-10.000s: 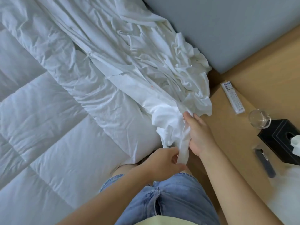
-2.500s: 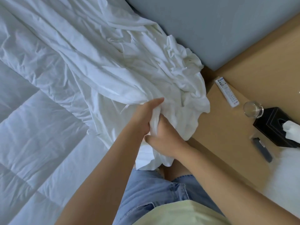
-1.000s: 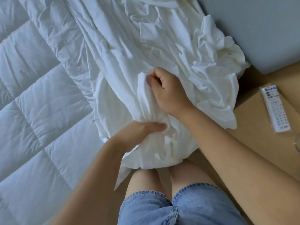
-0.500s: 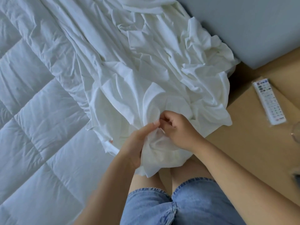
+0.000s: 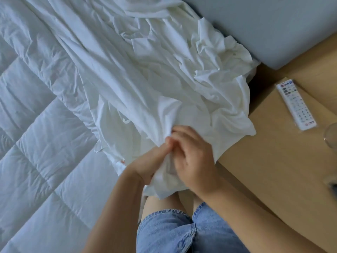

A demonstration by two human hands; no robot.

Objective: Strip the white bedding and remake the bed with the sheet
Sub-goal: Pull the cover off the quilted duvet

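your left hand (image 5: 151, 161) and right hand (image 5: 193, 161) both clutch the sheet (image 5: 145, 73) at the bed's near edge. find one true corner first — then draw it out evenly, not bunched.

The sheet (image 5: 145, 73) lies bunched on the quilt (image 5: 36, 161), its edge overhanging the worktop (image 5: 273, 161) at right, where a remote (image 5: 296, 105) rests.

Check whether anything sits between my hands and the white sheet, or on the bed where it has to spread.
Nothing does: the left hand and right hand both grip the bunched sheet. A quilted white layer lies spread beside it, partly under it.
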